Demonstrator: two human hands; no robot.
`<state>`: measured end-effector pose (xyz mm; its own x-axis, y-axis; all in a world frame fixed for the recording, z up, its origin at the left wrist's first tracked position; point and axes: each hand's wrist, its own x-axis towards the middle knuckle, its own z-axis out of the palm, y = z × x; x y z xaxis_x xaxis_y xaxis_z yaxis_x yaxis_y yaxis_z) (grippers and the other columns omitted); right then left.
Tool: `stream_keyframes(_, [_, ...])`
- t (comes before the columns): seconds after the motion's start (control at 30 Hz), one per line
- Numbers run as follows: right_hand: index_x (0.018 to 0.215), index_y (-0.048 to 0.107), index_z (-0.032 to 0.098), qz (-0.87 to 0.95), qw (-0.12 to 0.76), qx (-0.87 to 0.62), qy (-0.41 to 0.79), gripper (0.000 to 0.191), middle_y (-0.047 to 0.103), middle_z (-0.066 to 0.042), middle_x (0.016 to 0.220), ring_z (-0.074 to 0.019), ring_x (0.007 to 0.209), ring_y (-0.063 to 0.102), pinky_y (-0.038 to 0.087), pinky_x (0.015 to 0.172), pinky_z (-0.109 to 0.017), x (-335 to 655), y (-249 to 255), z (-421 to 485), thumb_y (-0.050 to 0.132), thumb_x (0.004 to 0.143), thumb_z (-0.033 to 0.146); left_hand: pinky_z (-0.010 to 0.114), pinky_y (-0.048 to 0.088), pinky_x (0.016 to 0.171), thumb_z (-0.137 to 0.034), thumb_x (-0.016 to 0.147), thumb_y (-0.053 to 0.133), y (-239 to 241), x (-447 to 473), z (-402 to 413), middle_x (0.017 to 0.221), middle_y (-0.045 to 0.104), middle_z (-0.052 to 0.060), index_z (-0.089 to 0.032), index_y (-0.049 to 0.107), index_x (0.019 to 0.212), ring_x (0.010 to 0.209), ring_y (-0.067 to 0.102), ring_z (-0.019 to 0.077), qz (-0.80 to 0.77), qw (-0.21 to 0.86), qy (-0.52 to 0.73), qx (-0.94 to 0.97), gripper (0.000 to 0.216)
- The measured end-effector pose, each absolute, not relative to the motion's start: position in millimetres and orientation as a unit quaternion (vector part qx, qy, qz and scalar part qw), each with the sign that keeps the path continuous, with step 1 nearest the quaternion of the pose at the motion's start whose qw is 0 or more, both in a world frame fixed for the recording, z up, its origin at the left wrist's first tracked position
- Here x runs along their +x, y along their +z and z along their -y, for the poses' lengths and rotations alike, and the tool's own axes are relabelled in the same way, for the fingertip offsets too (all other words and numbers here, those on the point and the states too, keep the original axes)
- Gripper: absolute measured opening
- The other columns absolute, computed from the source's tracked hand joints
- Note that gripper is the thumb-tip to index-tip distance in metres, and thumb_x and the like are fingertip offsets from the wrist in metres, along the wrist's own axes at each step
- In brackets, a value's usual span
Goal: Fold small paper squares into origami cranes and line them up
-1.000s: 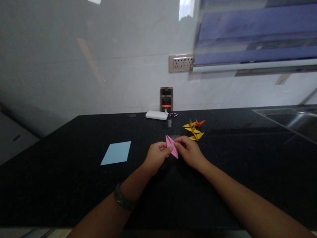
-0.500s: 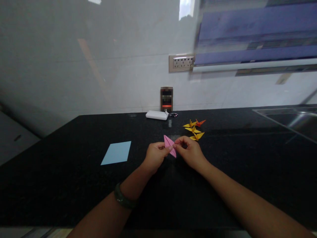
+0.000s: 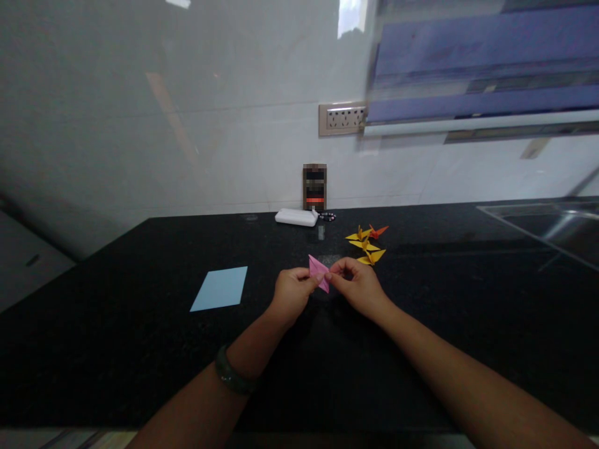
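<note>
A small pink folded paper point(image 3: 318, 272) is held just above the black countertop point(image 3: 140, 349). My left hand point(image 3: 292, 295) pinches its left side and my right hand point(image 3: 358, 287) pinches its right side, fingers closed on it. A dark band sits on my left wrist. A flat light blue paper square point(image 3: 219, 288) lies to the left of my hands. Just behind my right hand is a cluster of finished yellow paper cranes point(image 3: 367, 246) with one orange crane point(image 3: 378, 231).
A white flat box point(image 3: 296, 217) and a small dark upright object point(image 3: 314, 187) stand at the back by the tiled wall. A socket strip point(image 3: 342, 119) is on the wall. A steel sink point(image 3: 552, 227) lies at the far right.
The pink paper has shrunk in outline and shifted slightly up and left between my fingers; its lower point has been folded in. Both hands stay in place.
</note>
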<state>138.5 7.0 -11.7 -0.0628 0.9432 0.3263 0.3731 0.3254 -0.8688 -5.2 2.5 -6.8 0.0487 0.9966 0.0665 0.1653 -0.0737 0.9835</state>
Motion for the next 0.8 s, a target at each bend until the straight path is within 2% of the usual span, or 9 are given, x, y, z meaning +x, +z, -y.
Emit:
stream_keyframes(0.13, [0.067,0.052,0.016,0.632,0.468,-0.495,0.369,0.011,0.051,0.002,0.057,-0.0084,0.047,0.044,0.036,0.043,-0.02,137.5,-11.5,-7.9,0.056,0.068,0.027,0.02,0.03,0.046,-0.036,0.059,0.064,-4.3,-4.1,-1.6,0.053,0.056,0.0,-0.012,0.068,0.063,0.049,0.044,0.0095,-0.516,0.443,0.46,0.571,0.025])
stream_keyframes(0.23, [0.068,0.052,0.016,0.64,0.459,-0.497,0.364,0.012,0.051,0.002,0.057,-0.0089,0.047,0.045,0.036,0.042,-0.02,137.7,-11.6,-7.6,0.054,0.07,0.028,0.02,0.029,0.045,-0.036,0.06,0.063,-3.1,-3.3,-1.1,0.05,0.054,-0.001,-0.012,0.066,0.059,0.047,0.042,0.0088,-0.517,0.435,0.459,0.577,0.024])
stream_keyframes(0.47, [0.058,0.05,0.017,0.693,0.441,-0.537,0.192,0.011,0.052,0.001,0.054,-0.0097,0.049,0.046,0.033,0.046,-0.021,137.1,-9.8,-1.4,0.053,0.068,0.021,0.02,0.029,0.045,-0.032,0.066,0.057,-0.5,-0.2,4.5,0.047,0.053,-0.002,-0.014,0.064,0.053,0.046,0.043,0.0094,-0.52,0.355,0.444,0.637,0.023])
stream_keyframes(0.63, [0.056,0.051,0.018,0.747,0.413,-0.515,0.078,0.013,0.052,0.0,0.055,-0.0113,0.052,0.047,0.033,0.05,-0.023,136.4,-6.1,3.7,0.053,0.069,0.019,0.02,0.031,0.046,-0.029,0.066,0.057,0.4,0.5,5.0,0.049,0.056,-0.001,-0.015,0.065,0.056,0.048,0.046,0.0108,-0.523,0.344,0.452,0.636,0.02])
stream_keyframes(0.7, [0.06,0.055,0.018,0.77,0.416,-0.477,0.081,0.013,0.054,-0.001,0.059,-0.0124,0.056,0.049,0.035,0.054,-0.024,136.9,-4.7,3.7,0.05,0.073,0.02,0.021,0.032,0.047,-0.029,0.065,0.058,-0.4,-0.6,2.6,0.05,0.056,-0.001,-0.014,0.065,0.057,0.049,0.047,0.0111,-0.528,0.356,0.464,0.616,0.018])
stream_keyframes(0.8, [0.067,0.058,0.018,0.75,0.446,-0.456,0.174,0.016,0.056,-0.001,0.063,-0.0124,0.06,0.051,0.038,0.057,-0.024,137.7,-4.2,1.2,0.047,0.077,0.023,0.021,0.033,0.047,-0.03,0.065,0.059,-1.8,-2.1,-0.2,0.05,0.055,-0.001,-0.014,0.063,0.056,0.048,0.046,0.0104,-0.519,0.385,0.482,0.591,0.019])
